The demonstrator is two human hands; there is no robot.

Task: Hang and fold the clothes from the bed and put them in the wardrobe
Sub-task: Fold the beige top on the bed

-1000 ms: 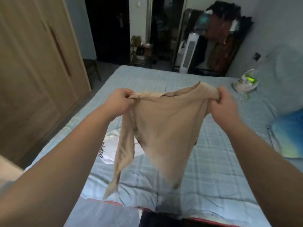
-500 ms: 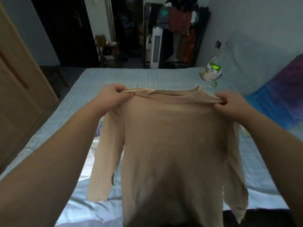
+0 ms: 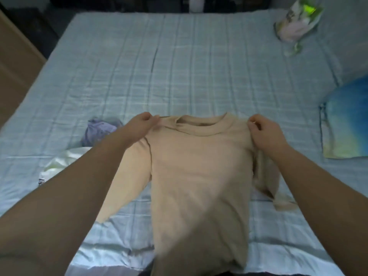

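Fingers (image 3: 154, 118) of the left hand (image 3: 142, 124) pinched one shoulder of the beige long-sleeved top (image 3: 199, 166). The right hand (image 3: 264, 134) pinched the other shoulder the same way, thumb and fingertips clamped on the cloth. The top lay on the bed (image 3: 179, 56) with its collar pointing away from the person and its body spread toward the near edge. One sleeve slanted out under the left forearm, and the other was bunched beside the right wrist.

From that, the folding step seemed only just begun, with the garment being laid flat. The next move would likely call for letting go of the shoulders, smoothing the crumpled right sleeve and turning both sleeves in over the body.

Half a second before, the top had hung in the air from the same two grips. Now it rested on the sheet, and the view had tipped downward. A lilac garment (image 3: 99, 130) and a white garment (image 3: 59, 164) lay just left of it.
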